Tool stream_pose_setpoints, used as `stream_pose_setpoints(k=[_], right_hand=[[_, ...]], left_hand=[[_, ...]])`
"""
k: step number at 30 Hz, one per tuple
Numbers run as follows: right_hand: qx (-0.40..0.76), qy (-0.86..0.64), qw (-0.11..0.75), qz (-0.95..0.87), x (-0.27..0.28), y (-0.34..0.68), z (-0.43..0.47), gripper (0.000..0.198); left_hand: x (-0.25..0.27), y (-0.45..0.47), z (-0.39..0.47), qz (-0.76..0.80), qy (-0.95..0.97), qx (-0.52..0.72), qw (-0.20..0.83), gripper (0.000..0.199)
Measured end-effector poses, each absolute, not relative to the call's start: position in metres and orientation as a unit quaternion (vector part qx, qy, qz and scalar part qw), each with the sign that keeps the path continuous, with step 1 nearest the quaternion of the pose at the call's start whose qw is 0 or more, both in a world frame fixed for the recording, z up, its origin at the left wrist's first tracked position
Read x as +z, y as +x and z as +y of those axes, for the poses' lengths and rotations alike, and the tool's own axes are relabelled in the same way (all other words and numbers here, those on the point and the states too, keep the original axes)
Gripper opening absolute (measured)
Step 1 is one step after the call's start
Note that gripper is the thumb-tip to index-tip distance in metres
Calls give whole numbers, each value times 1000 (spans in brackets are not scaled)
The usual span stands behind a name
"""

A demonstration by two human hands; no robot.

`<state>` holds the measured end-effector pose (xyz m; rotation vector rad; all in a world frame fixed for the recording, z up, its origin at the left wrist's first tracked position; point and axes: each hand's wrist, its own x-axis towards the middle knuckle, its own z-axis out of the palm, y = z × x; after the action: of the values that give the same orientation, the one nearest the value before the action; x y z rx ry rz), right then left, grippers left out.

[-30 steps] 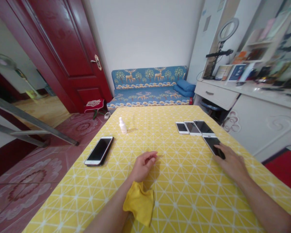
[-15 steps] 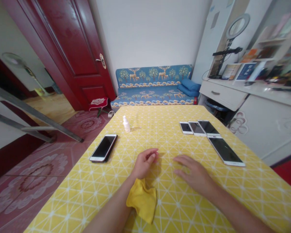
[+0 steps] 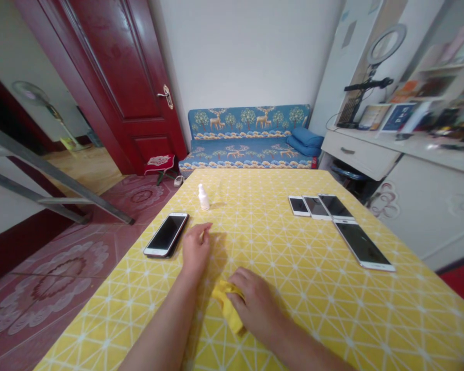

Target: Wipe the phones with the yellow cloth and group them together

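My right hand (image 3: 253, 301) is closed on a yellow cloth (image 3: 229, 309), low over the front middle of the table; part of the cloth is hidden under the fingers. My left hand (image 3: 196, 247) holds nothing, its fingers loosely bent and thumb a little apart. Just left of it lies a white-framed smartphone (image 3: 166, 234), screen up, with a dark edge showing beneath. Farther back stands a small white pump bottle (image 3: 203, 198), upright.
At the right of the yellow patterned tablecloth (image 3: 255, 232) lie several white phones, among them a larger one (image 3: 363, 245) nearer me. A blue sofa (image 3: 247, 141) borders the table's far side. A metal ladder (image 3: 69, 178) stands left, a white cabinet (image 3: 421, 201) right.
My left hand has moved left towards the smartphone. My right hand has come in from the right and taken hold of the yellow cloth, which lay against my left forearm.
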<state>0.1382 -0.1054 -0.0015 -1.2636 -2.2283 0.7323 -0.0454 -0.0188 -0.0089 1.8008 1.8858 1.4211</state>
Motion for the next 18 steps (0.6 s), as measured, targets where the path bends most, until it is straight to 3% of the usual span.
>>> stream_pose_setpoints(k=[3,5,9,18], right_hand=[[287,-468,252,-797,-2,141,-104,5],[294,-462,258,-796,-3,141,-103,5],[295,-454,260,-800,-4,140,-102,5],[290,-450,269,-800,-4,142,-101,5]], left_hand=[[3,-67,-24,733,557,378,-93,35],[7,-78,-28,799,496,310,-141,45],[7,-96,-31,878,425,204,-84,69],[16,-101,-32,891,402,197,-82,83]])
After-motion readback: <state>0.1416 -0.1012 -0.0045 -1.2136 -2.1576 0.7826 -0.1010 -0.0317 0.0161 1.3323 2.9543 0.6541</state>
